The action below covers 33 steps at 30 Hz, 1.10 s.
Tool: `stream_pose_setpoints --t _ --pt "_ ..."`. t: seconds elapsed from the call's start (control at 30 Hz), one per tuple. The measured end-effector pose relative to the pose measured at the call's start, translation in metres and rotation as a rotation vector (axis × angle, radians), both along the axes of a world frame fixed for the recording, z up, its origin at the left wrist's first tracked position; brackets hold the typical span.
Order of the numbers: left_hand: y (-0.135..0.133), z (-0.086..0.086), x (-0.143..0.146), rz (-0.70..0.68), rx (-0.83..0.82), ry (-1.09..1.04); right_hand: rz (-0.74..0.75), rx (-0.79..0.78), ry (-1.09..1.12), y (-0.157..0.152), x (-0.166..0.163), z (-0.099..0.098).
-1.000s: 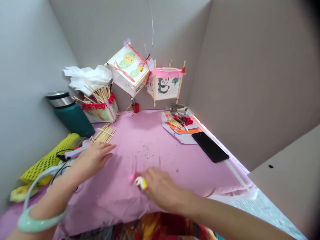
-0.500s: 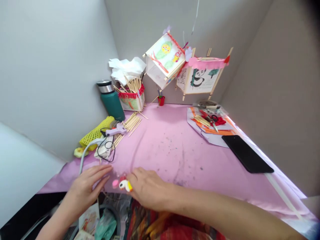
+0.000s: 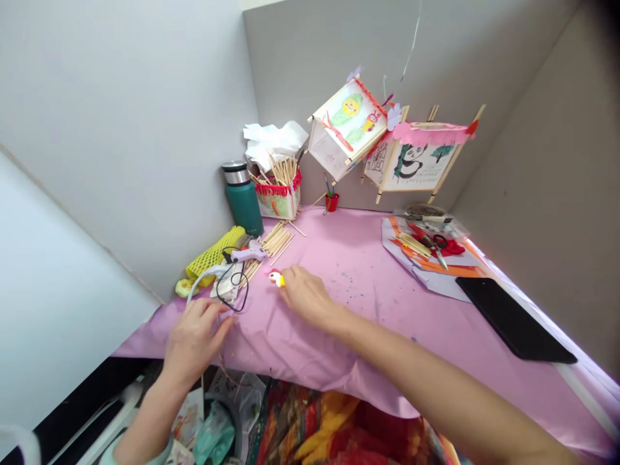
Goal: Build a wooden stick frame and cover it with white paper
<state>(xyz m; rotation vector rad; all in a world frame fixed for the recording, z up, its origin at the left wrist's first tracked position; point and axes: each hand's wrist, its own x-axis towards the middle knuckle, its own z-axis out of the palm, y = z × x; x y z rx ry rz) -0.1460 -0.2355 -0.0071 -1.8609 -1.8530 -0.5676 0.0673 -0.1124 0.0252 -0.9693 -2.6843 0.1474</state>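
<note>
My right hand (image 3: pixel 306 296) is closed on a small bird-like figure (image 3: pixel 276 278), white with a black eye, a yellow part and a pinkish-red top. Only its head end shows past the fingers; the rest is hidden. It is over the table, just right of the loose sticks. My left hand (image 3: pixel 196 332) is at the table's front left edge, fingers bent and thumb apart, with nothing visible between them. Beyond its fingertips lies a looped black cord (image 3: pixel 239 303). Close by is a lilac glue gun (image 3: pixel 249 252). Below this hand a thin stick partly shows.
Wooden sticks (image 3: pixel 278 242) lie beside a green flask (image 3: pixel 243 208) and a stick-filled box (image 3: pixel 278 201). Two decorated paper lanterns (image 3: pixel 417 161) hang at the back. To the right are scissors (image 3: pixel 440 248) on paper sheets and a black phone (image 3: pixel 513 316). A bin (image 3: pixel 237 420) stands below the edge.
My right hand has moved forward over the table with the bird-like figure, away from my left hand. The view has shifted, so the background sits farther right.
</note>
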Motion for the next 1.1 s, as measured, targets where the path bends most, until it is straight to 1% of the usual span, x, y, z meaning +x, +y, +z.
stream_pose_setpoints --t 0.07,0.13,0.17,0.23,0.33,0.37,0.4,0.43,0.53,0.57,0.6,0.63,0.67,0.7,0.73,0.77,0.8,0.83,0.93,0.97,1.0,1.03,1.1 --pt "0.012 0.004 0.008 0.043 -0.003 0.094 -0.027 -0.001 -0.032 0.034 -0.01 0.006" --pt "0.021 0.007 0.012 0.095 -0.008 0.188 -0.016 0.003 -0.055 0.049 -0.021 0.006" --pt "0.023 0.009 0.012 0.112 -0.01 0.227 -0.008 0.006 -0.064 0.048 -0.027 0.004" --pt "0.025 0.013 0.008 0.135 -0.012 0.284 0.056 0.008 -0.084 0.03 -0.035 -0.001" --pt "0.025 0.02 -0.002 0.123 -0.007 0.314 0.301 -0.008 -0.107 -0.006 -0.038 -0.004" --pt "0.025 0.022 -0.006 0.113 -0.012 0.317 0.367 -0.014 -0.106 -0.012 -0.036 -0.003" --pt "0.025 0.024 -0.008 0.102 -0.024 0.322 0.388 -0.017 -0.102 -0.013 -0.035 0.0" --pt "0.025 0.027 -0.01 0.094 -0.039 0.33 0.356 -0.018 -0.101 -0.009 -0.032 0.002" --pt "0.028 0.032 -0.012 0.091 -0.088 0.349 0.154 -0.013 -0.109 0.018 -0.029 0.008" --pt "0.029 0.034 -0.012 0.089 -0.097 0.344 0.111 -0.008 -0.114 0.024 -0.03 0.008" --pt "0.029 0.036 -0.013 0.089 -0.098 0.335 0.095 -0.002 -0.119 0.025 -0.031 0.007" --pt "0.03 0.037 -0.015 0.091 -0.093 0.324 0.11 0.002 -0.126 0.021 -0.033 0.005" --pt "0.03 0.039 -0.016 0.093 -0.082 0.313 0.158 0.001 -0.134 0.012 -0.035 0.003" --pt "0.03 0.042 -0.019 0.094 -0.068 0.303 0.248 0.004 -0.136 0.001 -0.037 0.001" --pt "0.03 0.045 -0.021 0.095 -0.056 0.296 0.352 0.0 -0.141 -0.011 -0.039 -0.001" --pt "0.03 0.048 -0.024 0.096 -0.045 0.291 0.493 0.005 -0.133 -0.022 -0.041 -0.002" --pt "0.03 0.052 -0.027 0.099 -0.037 0.288 0.596 0.05 -0.096 -0.03 -0.043 -0.002" --pt "0.03 0.055 -0.029 0.103 -0.032 0.284 0.597 0.069 -0.086 -0.034 -0.045 -0.003" --pt "0.032 0.063 -0.033 0.102 -0.049 0.266 0.388 0.093 -0.092 -0.034 -0.049 -0.003" --pt "0.032 0.064 -0.033 0.095 -0.063 0.253 0.358 0.093 -0.096 -0.034 -0.049 -0.004" --pt "0.033 0.065 -0.034 0.088 -0.079 0.238 0.382 0.09 -0.099 -0.036 -0.05 -0.006" --pt "0.034 0.064 -0.034 0.084 -0.093 0.22 0.456 0.085 -0.103 -0.039 -0.049 -0.007" --pt "0.034 0.062 -0.034 0.083 -0.107 0.188 0.701 0.093 -0.095 -0.045 -0.049 -0.011"
